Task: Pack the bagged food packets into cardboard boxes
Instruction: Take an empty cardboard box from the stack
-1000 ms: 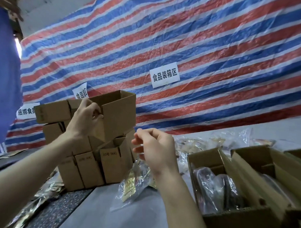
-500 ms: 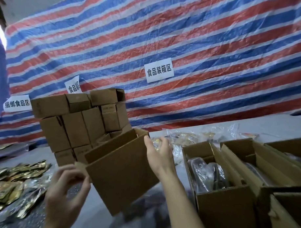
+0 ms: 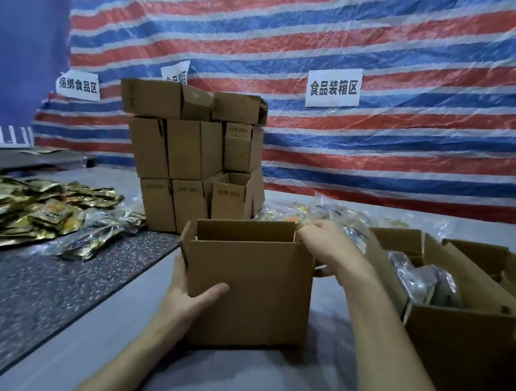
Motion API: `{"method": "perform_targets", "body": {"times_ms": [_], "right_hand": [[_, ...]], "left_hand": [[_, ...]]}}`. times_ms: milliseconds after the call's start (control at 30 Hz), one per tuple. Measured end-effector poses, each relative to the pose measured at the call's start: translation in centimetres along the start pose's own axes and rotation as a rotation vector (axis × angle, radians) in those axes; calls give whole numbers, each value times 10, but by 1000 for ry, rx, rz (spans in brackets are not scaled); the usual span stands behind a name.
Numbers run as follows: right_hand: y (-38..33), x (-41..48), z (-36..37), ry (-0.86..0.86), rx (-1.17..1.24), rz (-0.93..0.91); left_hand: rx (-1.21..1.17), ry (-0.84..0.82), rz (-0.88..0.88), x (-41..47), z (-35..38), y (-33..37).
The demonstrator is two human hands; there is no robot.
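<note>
The left grip [image 3: 186, 298] clasped the near left corner of the open cardboard box [image 3: 253, 291], thumb on its front, while the right grip [image 3: 328, 244] curled over its right rim

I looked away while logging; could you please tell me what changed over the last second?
The empty box came down from the stack, tilted midway, and now stands upright on the table. The left hand grips its left corner; the right hand has come to its top right corner. The stack and the filled boxes at right stayed put.
</note>
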State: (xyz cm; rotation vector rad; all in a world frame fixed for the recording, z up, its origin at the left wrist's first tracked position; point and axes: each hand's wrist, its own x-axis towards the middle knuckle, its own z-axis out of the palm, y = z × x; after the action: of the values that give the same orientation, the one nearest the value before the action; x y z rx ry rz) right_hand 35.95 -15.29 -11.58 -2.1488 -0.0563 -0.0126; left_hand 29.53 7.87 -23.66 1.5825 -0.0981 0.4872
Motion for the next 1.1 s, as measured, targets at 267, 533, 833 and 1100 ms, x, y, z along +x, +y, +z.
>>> {"method": "perform_targets", "body": {"times_ms": [267, 533, 833, 1100], "right_hand": [[27, 12, 14, 50, 640, 149], [99, 26, 70, 231, 840, 164], [91, 18, 77, 301, 203, -146], [79, 22, 74, -22, -459, 111]], "left_hand": [[-182, 9, -30, 7, -16, -11], [-172, 15, -21, 12, -16, -22], [-204, 10, -4, 13, -15, -22], [-208, 58, 6, 14, -16, -19]]}}
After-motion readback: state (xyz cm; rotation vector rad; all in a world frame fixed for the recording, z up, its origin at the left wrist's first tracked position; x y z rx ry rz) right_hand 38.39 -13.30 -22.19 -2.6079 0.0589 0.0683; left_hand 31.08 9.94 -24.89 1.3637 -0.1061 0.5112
